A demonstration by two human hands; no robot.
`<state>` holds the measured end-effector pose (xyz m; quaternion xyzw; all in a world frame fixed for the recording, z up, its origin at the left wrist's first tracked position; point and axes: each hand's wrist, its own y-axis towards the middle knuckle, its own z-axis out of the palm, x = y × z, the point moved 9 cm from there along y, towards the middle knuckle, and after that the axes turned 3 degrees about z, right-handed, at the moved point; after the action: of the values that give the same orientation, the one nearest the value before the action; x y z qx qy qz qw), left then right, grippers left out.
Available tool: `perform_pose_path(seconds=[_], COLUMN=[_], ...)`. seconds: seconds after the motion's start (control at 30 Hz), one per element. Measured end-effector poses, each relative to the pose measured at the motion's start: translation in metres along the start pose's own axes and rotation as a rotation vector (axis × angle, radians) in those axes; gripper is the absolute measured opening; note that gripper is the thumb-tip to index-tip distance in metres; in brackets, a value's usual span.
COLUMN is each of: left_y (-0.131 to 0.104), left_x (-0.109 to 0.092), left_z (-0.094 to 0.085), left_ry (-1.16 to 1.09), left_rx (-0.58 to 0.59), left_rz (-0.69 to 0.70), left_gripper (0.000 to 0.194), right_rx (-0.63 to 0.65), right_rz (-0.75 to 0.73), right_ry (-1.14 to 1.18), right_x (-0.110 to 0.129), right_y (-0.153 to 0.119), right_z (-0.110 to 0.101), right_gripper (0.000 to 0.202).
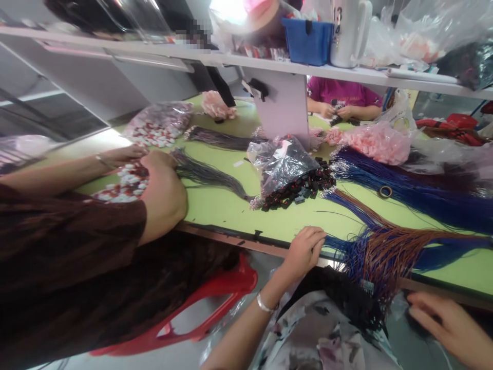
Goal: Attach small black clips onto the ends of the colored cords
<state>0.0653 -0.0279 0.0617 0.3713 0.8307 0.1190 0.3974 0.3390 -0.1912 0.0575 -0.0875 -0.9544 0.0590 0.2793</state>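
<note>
Wires (385, 252) overhang the near edge of the surface (215, 208), seemingly for reach, between left hand (306, 249) and right hand (449, 318), both grips unclear.

A single camera worn on the person's head is looking forward and down from the near edge of the tabletop (281, 223), taking in the wearer's patterned clothing (327, 334), the left hand (306, 249) and the right hand (442, 318) from close above. It is leaning, so the shelf (246, 60) and the tabletop's edge are slanting down to the right, and it is reaching wide, from a neighbour's dark sleeve (84, 226) at left to a co-worker (342, 92) on the far side.
</note>
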Motion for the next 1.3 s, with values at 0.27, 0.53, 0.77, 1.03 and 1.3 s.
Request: perform_pose_path(seconds=[0.27, 0.53, 0.77, 1.03, 1.3], left_y=[-0.004, -0.012, 0.007, 0.047, 0.044], left_x=[0.019, 0.066, 0.102, 0.118, 0.114], left_z=[0.008, -0.044, -0.047, -0.033, -0.031], left_ry=[0.211, 0.209, 0.228, 0.386, 0.452], left_rx=[0.079, -0.141, -0.198, -0.122, -0.032], left_rz=[-0.103, -0.298, -0.416, -0.435, -0.437], left_gripper=[0.027, 0.023, 0.024, 0.025, 0.017], right_rx=[0.107, 0.234, 0.169, 0.156, 0.278], right_rz=[-0.487, -0.471, -0.532, -0.433, -0.249], right_ry=[0.104, -0.363, -0.436, 0.294, 0.875], right_x=[0.163, 0.200, 0.203, 0.186, 0.181], right_y=[0.104, 0.189, 0.188, 0.208, 0.216], right_z=[-0.010, 0.097, 0.111, 0.093, 0.093], right_gripper=[0.022, 0.018, 0.018, 0.007, 0.017])
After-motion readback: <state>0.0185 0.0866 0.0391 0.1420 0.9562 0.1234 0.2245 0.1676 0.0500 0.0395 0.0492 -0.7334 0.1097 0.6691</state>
